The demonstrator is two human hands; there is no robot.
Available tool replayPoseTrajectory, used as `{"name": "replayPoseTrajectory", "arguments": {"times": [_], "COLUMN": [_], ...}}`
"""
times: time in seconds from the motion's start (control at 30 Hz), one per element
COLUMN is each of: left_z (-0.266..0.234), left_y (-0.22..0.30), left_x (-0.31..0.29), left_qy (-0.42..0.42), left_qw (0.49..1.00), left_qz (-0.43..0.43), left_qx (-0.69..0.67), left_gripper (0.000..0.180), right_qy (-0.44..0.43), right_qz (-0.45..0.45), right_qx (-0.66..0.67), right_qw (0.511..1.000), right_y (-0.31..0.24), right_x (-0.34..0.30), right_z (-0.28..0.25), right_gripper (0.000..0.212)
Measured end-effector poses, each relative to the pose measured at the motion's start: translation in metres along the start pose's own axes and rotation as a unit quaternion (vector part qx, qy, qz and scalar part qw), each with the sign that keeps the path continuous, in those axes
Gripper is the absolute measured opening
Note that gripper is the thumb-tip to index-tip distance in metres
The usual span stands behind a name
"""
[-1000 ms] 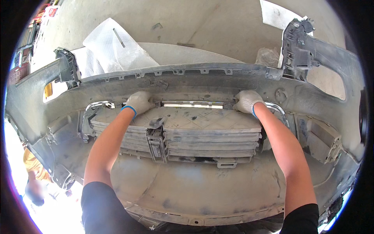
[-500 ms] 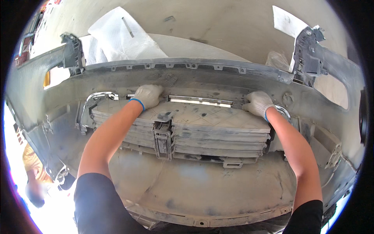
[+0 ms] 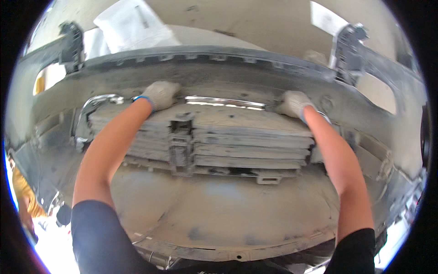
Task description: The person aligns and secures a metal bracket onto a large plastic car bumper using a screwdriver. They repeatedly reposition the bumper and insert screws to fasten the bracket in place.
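Note:
The dusty inner side of a car bumper cover (image 3: 255, 208) lies before me, with a slatted grille shutter (image 3: 251, 139) set in its middle. My left hand (image 3: 162, 95), in a pale knit glove with a blue cuff, is closed at the shutter's upper edge, left of centre. At the same edge farther right, my right hand (image 3: 294, 104), gloved alike, is closed too. Its fingertips and those of the left are partly hidden and blurred. Between the hands runs a shiny chrome strip (image 3: 223, 102). A chrome trim piece (image 3: 102, 99) curves round the shutter's left end.
White foam wrap (image 3: 132, 27) lies beyond the bumper at the far left. Black brackets (image 3: 71, 48) rise at its far corners, near cut-out openings. A white sheet (image 3: 326, 18) lies at the far right. Part of another person in yellow (image 3: 27, 194) shows at the left edge.
The view has shifted, so the bumper and both hands sit higher and slightly left in the picture. Both hands keep their places at the shutter's upper edge.

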State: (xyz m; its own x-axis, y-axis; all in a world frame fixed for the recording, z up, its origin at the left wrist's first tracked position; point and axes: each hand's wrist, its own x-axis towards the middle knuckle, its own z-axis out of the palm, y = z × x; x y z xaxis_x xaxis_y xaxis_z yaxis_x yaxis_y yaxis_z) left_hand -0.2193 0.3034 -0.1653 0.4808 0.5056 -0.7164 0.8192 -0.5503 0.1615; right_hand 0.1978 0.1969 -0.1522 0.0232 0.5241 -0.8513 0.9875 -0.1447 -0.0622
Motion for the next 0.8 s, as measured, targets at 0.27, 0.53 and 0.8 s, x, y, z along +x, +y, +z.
{"name": "replayPoseTrajectory", "arguments": {"times": [0.27,0.53,0.8], "left_z": [-0.08,-0.04,-0.025], "left_y": [0.101,0.224,0.223], "left_x": [0.029,0.09,0.1], "left_qy": [0.015,-0.093,-0.066], "left_qw": [0.997,0.986,0.981], "left_qz": [0.056,0.094,0.073], "left_qx": [-0.048,-0.103,-0.164], "left_gripper": [0.032,0.049,0.046], "right_qy": [-0.003,-0.01,-0.023], "right_qz": [-0.011,0.004,-0.024], "right_qx": [0.033,0.044,0.07], "right_qw": [0.999,0.999,0.997], "right_y": [0.005,0.005,0.009], "right_x": [0.0,0.008,0.016], "right_z": [0.003,0.004,0.006], "right_gripper": [0.04,0.039,0.039]}}
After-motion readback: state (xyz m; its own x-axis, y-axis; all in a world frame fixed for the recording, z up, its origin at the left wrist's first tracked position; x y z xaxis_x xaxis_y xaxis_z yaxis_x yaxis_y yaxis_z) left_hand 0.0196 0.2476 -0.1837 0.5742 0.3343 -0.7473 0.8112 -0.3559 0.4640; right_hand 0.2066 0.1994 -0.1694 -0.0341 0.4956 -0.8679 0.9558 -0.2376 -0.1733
